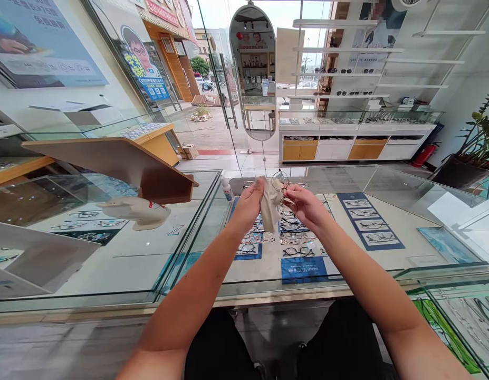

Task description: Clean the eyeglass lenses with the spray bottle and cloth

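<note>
Above the glass counter, my left hand (250, 203) is closed on a beige cleaning cloth (271, 208) that hangs down from the fingers. My right hand (303, 205) grips a pair of thin, dark-framed round eyeglasses (280, 180) near the frame's side. One round lens shows above the cloth; the other part of the glasses is hidden by the cloth and fingers. The cloth is up against the glasses between both hands. A small white spray bottle (227, 189) stands on the counter just left of my left hand.
Rows of eyeglasses (298, 252) lie inside the glass display counter (244, 289) below my hands. A brown wooden stand (165, 186) and a white box (42, 258) sit at left. Beyond are an oval mirror (252, 74) and a white cabinet (334, 150); a potted plant (466, 158) stands right.
</note>
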The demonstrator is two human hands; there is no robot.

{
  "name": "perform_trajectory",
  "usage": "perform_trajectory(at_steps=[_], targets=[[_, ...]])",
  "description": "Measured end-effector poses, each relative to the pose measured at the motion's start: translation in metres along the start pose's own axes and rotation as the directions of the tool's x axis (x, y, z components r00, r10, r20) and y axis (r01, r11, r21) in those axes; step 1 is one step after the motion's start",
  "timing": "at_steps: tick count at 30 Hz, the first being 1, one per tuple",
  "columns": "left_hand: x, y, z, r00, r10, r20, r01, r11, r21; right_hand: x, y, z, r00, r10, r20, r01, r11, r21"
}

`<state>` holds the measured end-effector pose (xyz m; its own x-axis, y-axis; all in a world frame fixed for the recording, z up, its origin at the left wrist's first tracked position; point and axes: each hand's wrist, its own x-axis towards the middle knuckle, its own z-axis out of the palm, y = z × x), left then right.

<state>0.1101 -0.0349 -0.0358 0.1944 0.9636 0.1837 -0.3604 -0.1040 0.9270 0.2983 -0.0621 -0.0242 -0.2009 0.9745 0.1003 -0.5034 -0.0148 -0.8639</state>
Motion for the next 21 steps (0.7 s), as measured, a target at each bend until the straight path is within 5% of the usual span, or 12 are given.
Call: perform_trajectory(at_steps=[11, 21], targets=[[-0.008, 0.01, 0.007, 0.999, 0.017, 0.028, -0.02, 0.994, 0.11, -0.005, 0.003, 0.006, 0.996, 0.076, 0.054, -0.067, 0.986, -0.155], [-0.008, 0.013, 0.007, 0.998, -0.035, 0.061, 0.034, 0.999, 0.015, -0.007, 0.0, 0.011, 0.998, 0.054, 0.011, -0.052, 0.992, -0.114]])
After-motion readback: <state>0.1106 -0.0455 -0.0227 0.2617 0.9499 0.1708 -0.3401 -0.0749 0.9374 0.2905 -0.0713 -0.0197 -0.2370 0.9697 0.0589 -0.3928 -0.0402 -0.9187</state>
